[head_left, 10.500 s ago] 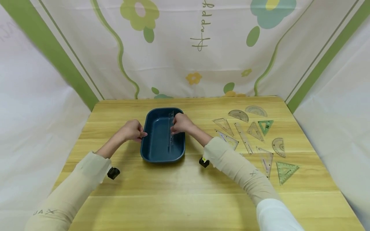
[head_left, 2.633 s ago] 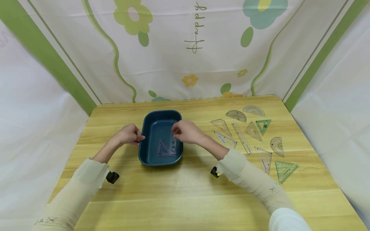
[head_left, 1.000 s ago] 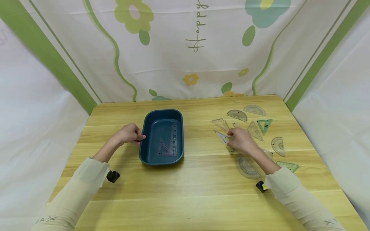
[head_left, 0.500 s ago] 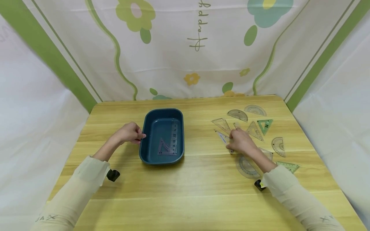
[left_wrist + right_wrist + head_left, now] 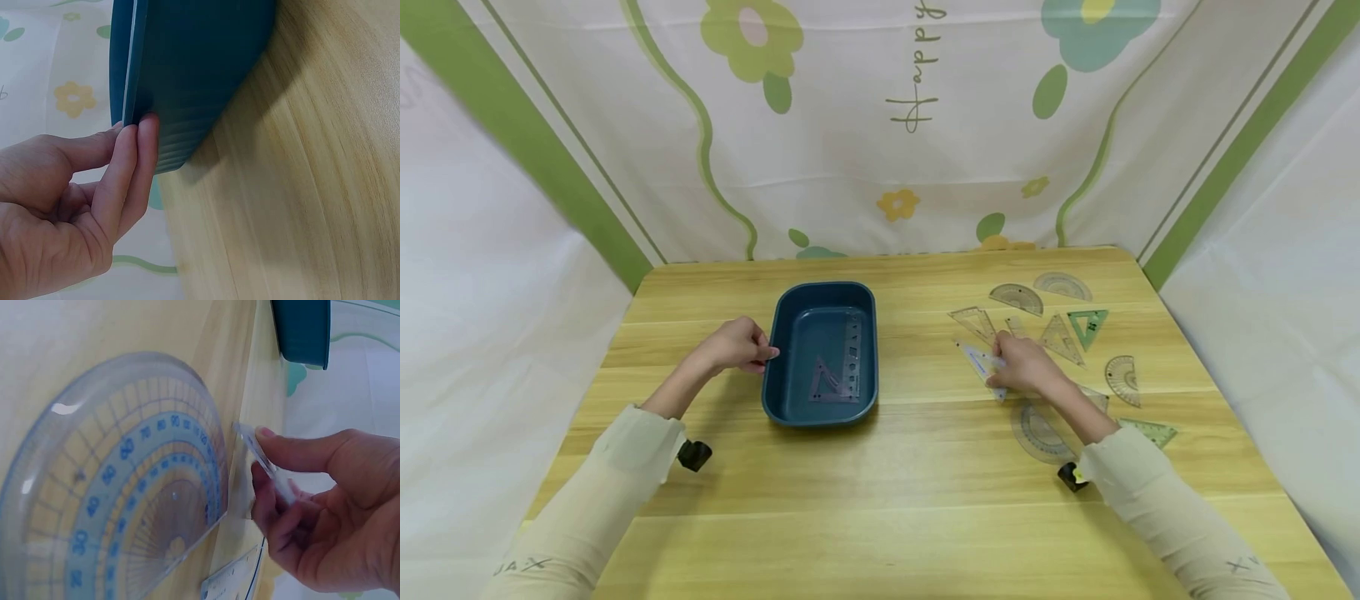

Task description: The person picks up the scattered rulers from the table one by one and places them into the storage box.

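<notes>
Your left hand (image 5: 739, 346) pinches the blue tray (image 5: 805, 333) by its left rim; pulling hard might shift it. Your right hand (image 5: 1026, 365), fingers curled, pinches a clear triangle (image 5: 977, 360) on the table's (image 5: 917, 483) right side, tilted; can't tell if a corner touches wood. Thin plastic: a loose pinch could drop it. Ruler (image 5: 1015, 327), round protractor (image 5: 1037, 433) close by; a low sweep could drag them.

On the table (image 5: 850, 517), toward the left: tray (image 5: 797, 367), ruler (image 5: 852, 346) and set square (image 5: 835, 397) inside. Well to the right: set squares (image 5: 1087, 316), two protractors (image 5: 1017, 298) behind, third protractor (image 5: 1036, 433) nearer the front. Behind the table: cloth (image 5: 850, 150).
</notes>
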`<act>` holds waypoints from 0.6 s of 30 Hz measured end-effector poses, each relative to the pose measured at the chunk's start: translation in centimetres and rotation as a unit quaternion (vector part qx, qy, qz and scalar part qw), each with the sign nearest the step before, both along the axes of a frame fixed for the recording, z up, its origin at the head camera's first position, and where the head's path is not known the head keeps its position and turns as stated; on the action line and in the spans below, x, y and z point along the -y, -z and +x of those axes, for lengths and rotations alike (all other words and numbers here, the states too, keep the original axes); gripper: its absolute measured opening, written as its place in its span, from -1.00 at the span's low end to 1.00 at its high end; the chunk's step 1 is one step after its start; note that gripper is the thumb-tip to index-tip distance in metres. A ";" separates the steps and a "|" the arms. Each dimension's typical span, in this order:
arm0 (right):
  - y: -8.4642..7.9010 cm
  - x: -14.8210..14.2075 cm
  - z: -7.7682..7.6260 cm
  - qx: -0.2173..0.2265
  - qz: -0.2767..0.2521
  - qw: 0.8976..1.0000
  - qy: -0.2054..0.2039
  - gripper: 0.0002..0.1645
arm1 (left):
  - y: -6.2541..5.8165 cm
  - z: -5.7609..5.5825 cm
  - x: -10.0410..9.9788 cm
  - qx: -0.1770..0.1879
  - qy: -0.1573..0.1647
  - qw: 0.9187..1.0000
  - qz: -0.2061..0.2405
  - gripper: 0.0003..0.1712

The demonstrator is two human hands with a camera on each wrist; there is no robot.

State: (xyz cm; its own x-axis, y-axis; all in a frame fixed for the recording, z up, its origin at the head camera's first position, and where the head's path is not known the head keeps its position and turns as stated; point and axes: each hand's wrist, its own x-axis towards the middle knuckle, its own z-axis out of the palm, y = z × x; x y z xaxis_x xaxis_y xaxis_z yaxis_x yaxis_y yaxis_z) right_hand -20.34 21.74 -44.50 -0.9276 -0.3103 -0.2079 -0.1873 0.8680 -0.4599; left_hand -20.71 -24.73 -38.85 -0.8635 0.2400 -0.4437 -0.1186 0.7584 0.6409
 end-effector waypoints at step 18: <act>-0.7 -0.5 0.4 0.064 -0.140 0.988 0.015 -0.67 | 0.1 -0.1 0.0 0.000 0.005 1.000 -0.006 -0.67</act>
